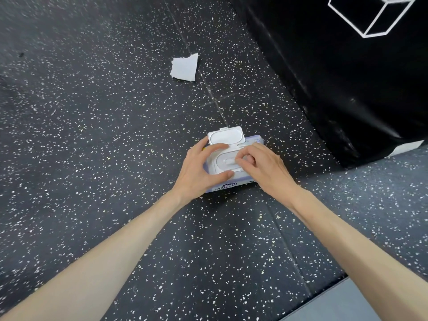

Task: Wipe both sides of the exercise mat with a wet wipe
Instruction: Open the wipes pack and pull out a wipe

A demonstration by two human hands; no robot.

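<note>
A pack of wet wipes (234,163) lies on the speckled black floor (92,135), its white flip lid (226,138) standing open. The left hand (200,172) grips the pack's left end, thumb on the near edge and fingers curled over the far side. The right hand (261,167) pinches at the dispensing slot with thumb and forefinger. The black exercise mat (347,77), printed with a white cube outline, lies just to the right. A used white wipe (184,67) lies on the floor well beyond the pack
</note>
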